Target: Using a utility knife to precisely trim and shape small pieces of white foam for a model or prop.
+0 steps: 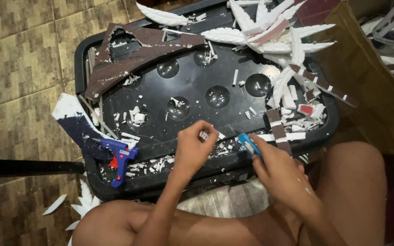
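Note:
My left hand (192,148) pinches a small white foam scrap (203,135) between thumb and fingers, just above the near rim of a black plastic tray (192,82). Close to its right, my right hand (277,171) grips a blue craft knife (250,144), its tip pointing up-left toward the scrap. Small white foam bits lie scattered on the tray around both hands. My bare legs frame the bottom of the view.
A blue glue gun (117,157) rests at the tray's near-left corner beside a dark blue glitter strip (76,123). A brown glitter cut-out (128,57) lies at the far left, white foam leaf shapes (274,32) at the far right. Tiled floor lies to the left.

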